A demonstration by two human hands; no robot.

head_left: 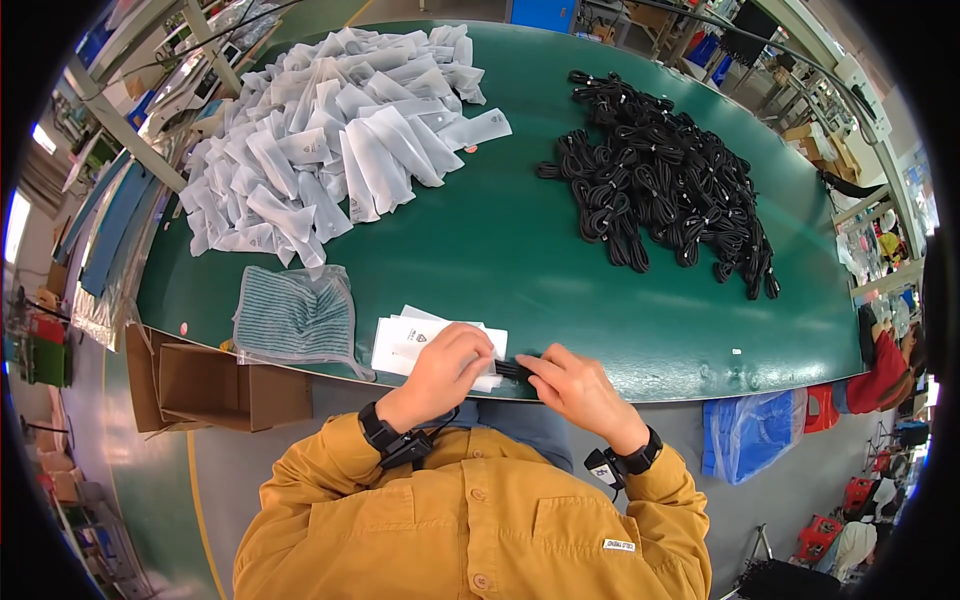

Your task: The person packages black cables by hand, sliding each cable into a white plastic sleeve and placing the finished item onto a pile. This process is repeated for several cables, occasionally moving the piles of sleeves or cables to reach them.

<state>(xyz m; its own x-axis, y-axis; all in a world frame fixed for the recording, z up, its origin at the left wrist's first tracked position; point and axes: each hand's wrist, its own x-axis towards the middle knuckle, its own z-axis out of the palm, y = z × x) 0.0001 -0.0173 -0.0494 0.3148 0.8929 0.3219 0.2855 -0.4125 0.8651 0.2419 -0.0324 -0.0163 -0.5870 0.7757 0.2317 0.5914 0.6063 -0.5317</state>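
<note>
At the near table edge, my left hand [445, 365] is closed over the end of a white translucent bag [487, 383], fingers curled and thumb bent in. My right hand [582, 388] pinches a black coiled cable [509, 370] at the bag's mouth; the cable's left end lies beside or in the bag, and I cannot tell how far in. Partly under my left hand is a small stack of flat white bags [393, 345] with dark print. Toward the far right lies a large heap of black coiled cables [655, 175], each tied in a bundle.
A big pile of filled white bags [330, 135] covers the far left of the green table [470, 240]. A striped teal cloth [297, 315] lies left of the flat bags. Below the table edge are an open cardboard box [235, 390] and a blue crate in clear plastic [750, 435].
</note>
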